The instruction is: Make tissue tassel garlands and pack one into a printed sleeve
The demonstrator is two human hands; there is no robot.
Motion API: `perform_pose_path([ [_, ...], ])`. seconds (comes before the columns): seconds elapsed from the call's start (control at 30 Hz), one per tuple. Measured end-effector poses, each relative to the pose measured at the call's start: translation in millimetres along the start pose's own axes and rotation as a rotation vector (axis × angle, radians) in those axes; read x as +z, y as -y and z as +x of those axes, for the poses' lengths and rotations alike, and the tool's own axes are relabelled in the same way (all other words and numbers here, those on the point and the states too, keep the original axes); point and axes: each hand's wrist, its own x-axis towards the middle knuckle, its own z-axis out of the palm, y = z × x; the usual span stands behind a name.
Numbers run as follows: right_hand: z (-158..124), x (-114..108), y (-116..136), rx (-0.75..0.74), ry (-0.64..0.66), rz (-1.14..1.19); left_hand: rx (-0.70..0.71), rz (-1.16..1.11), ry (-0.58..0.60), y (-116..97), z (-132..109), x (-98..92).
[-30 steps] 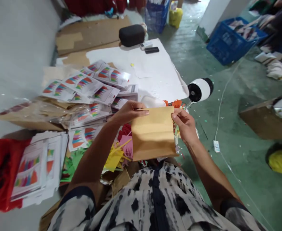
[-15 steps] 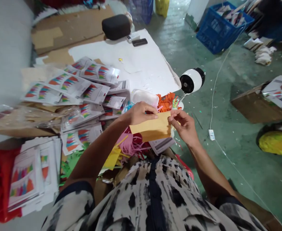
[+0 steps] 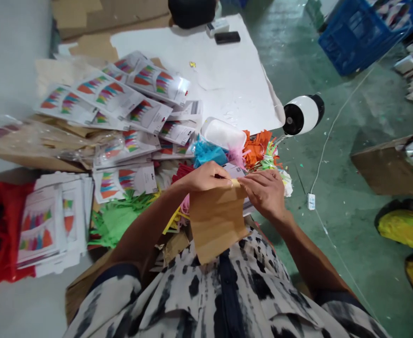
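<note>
A tan paper sheet (image 3: pixel 216 220) hangs down in front of my shirt, its top edge between my hands. My left hand (image 3: pixel 206 177) pinches that edge from the left. From the right, my right hand (image 3: pixel 264 190) has its fingers closed on the same edge, close to the left fingertips. Just beyond them lie fringed paper bunches: a blue one (image 3: pixel 208 152), a pink one (image 3: pixel 237 157) and an orange one (image 3: pixel 257 149). A green fringed bunch (image 3: pixel 118 218) lies left of my left forearm.
Printed packets (image 3: pixel 113 96) are heaped on the left. A stack of printed cards (image 3: pixel 41 225) lies nearer me. Beyond my hands are a white tray (image 3: pixel 224 134), a white sheet (image 3: pixel 224 70) and a white-and-black device (image 3: pixel 303 115). A cable (image 3: pixel 322 157) crosses the floor at right.
The tan sheet has swung from nearly level to hanging down. My right hand has turned over its top edge and moved closer to my left hand. The camera view has shifted.
</note>
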Motion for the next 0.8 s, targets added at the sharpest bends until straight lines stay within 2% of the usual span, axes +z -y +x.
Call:
perform_pose_path([
  [0.1,-6,13,-2,-0.083,-0.039,-0.02,-0.028,-0.031,0.053,20,-5,5.3],
  [0.17,-8,22,-3,-0.109,-0.039,-0.025,-0.1,-0.132,0.037,35,-9,10.9],
  [0.27,-6,34,-7,-0.081,0.014,0.016,-0.224,-0.337,0.001,55,-14,21.6],
  [0.33,-3,41,-12,-0.019,0.058,0.117,-0.255,-0.399,-0.034,64,-17,28.3],
  [0.47,5,48,-26,0.1,0.225,0.331,-0.244,-0.326,-0.149,68,-19,36.0],
  [0.57,12,51,-35,0.05,0.336,0.335,-0.231,-0.326,-0.187,67,-20,38.1],
  [0.8,20,52,-35,-0.123,0.262,0.24,-0.298,-0.513,-0.185,68,-22,44.3],
])
